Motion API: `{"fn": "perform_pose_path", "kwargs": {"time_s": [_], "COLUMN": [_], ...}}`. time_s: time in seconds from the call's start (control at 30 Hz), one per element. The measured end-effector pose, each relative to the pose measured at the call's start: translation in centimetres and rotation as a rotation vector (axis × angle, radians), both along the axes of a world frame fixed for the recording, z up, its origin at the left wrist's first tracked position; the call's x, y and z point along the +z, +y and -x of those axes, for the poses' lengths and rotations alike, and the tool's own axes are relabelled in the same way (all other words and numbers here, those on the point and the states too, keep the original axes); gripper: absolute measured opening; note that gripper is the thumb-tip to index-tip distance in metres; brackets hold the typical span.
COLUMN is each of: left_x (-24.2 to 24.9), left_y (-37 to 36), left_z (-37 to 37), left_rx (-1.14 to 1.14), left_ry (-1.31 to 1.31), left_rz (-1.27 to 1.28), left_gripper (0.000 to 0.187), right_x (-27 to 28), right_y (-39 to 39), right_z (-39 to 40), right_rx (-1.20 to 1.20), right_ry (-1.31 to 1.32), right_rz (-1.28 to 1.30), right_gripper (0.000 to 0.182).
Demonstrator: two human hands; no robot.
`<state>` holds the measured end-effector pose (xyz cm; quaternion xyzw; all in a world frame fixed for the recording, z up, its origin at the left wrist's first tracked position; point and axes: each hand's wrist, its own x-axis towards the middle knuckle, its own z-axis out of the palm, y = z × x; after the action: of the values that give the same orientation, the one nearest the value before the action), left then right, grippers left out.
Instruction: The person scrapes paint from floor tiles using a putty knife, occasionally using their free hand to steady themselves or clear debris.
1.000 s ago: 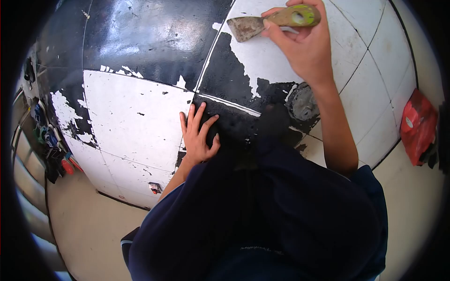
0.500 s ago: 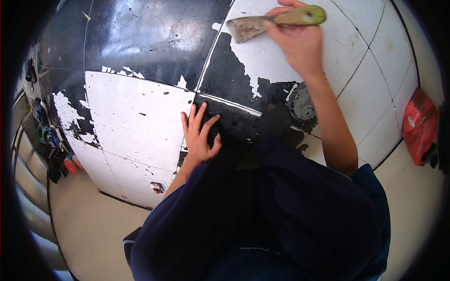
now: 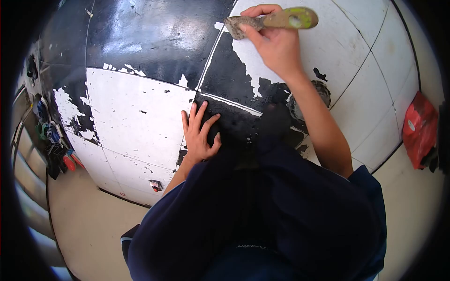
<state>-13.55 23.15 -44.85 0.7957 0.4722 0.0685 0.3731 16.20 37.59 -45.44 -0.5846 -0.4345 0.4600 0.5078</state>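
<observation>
My right hand is closed around a scraper with a worn green and brown handle. Its dirty blade touches or hovers just over the border between black coating and white surface; contact is hard to tell. Fingers spread, my left hand lies flat on the tiled floor, beside a white tile and over dark coating. A thin white line runs along the joint between the dark areas.
A round grey container is partly hidden by my right forearm. A red bag lies at the right. Footwear and other items stand at the left, and a small box lies near the white tile's lower edge.
The right hand has shifted left and gripped nearer the blade, and the scraper's blade has moved slightly left. A dark flake now shows beside the right forearm. My left hand stays in place.
</observation>
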Motion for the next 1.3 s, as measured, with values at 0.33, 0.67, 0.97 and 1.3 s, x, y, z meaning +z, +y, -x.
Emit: {"fn": "perform_pose_path", "kwargs": {"time_s": [0.33,0.67,0.97,1.3], "left_x": [0.0,0.0,0.1,0.1], "left_y": [-0.1,-0.1,-0.2,0.0], "left_z": [0.1,0.0,-0.1,-0.1], "left_rx": [0.002,0.004,0.002,-0.003], "left_ry": [0.004,0.007,0.006,0.000], "left_rz": [-0.002,0.003,0.004,-0.003], "left_gripper": [0.050,0.051,0.050,0.050], "right_x": [-2.6,-2.6,-0.1,-2.4], "right_y": [-0.5,-1.6,-1.6,-1.0], "right_z": [-1.2,0.1,0.4,-0.1], "right_rx": [-0.075,-0.125,-0.186,-0.043], "right_ry": [-0.310,-0.249,-0.312,-0.395], "right_rz": [0.213,0.179,0.164,0.130], "right_gripper": [0.024,0.029,0.029,0.027]}}
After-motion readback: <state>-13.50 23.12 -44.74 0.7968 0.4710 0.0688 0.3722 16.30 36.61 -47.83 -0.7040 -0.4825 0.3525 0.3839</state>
